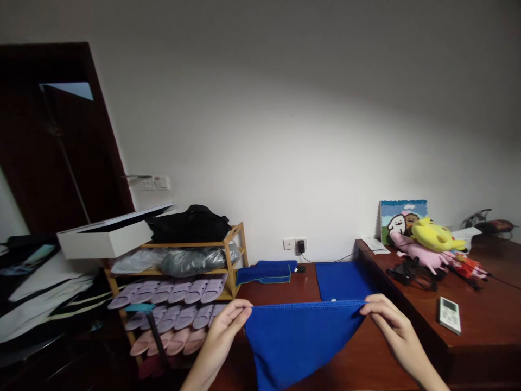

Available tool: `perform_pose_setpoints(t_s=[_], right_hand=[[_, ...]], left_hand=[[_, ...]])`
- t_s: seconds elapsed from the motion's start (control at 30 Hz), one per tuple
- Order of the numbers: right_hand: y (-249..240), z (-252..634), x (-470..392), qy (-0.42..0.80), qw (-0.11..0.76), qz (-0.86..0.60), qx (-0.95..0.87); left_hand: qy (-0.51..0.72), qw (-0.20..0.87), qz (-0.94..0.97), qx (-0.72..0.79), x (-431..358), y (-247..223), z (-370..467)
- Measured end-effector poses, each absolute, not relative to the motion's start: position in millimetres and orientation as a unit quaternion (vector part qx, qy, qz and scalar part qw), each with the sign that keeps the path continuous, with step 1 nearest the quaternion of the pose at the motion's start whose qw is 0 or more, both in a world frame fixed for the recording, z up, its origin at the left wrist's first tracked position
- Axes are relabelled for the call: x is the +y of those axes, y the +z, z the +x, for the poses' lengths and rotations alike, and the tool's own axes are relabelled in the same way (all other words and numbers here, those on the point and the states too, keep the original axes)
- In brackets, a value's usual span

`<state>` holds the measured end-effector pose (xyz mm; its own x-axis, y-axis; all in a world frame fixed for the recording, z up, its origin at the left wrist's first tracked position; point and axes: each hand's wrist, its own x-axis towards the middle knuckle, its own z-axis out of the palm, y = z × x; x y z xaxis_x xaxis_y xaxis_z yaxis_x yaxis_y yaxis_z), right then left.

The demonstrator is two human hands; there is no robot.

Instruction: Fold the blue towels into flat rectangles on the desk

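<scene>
At the near side, a plain blue fabric cloth [301, 336] is held up above a glossy reddish-brown wooden counter [274, 294], its top hem pulled taut. The left corner is pinched between thumb and fingers by the left hand [228, 325], and the right corner likewise by the right hand [393, 316]; each grip is closed on the fabric. The lower part hangs loose, slanting up toward the right, and is cut off by the view. Beyond it, to the right, a flat blue fabric piece [345, 279] is laid on the counter. To the far left, a folded blue fabric stack with green edging [264, 273] is placed. Judging by this, the stack is already folded, while the held cloth is not yet set down; whether it is doubled over cannot be told.
</scene>
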<state>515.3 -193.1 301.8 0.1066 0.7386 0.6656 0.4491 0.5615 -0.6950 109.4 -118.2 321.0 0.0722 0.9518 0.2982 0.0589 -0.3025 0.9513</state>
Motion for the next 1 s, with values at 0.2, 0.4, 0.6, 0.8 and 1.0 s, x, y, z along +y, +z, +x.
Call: perform_pose_setpoints(t_s=[0.2,0.4,0.6,0.8,1.0], right_hand=[[287,517,-174,0.111,0.6,-0.467,-0.64],[270,518,-168,0.117,0.577,-0.477,-0.652],[266,530,-189,0.071,0.561,-0.49,-0.663],[269,542,-195,0.015,0.604,-0.498,-0.622],[282,527,-110,0.033,0.635,-0.496,-0.591]], left_hand=[[0.508,0.418,0.628,0.415,-113,321,119],[0.494,0.412,0.656,0.395,-99,302,113],[0.469,0.374,0.686,0.411,-122,309,106],[0.447,0.372,0.711,0.395,-145,309,119],[0.466,0.393,0.687,0.396,-124,293,124]])
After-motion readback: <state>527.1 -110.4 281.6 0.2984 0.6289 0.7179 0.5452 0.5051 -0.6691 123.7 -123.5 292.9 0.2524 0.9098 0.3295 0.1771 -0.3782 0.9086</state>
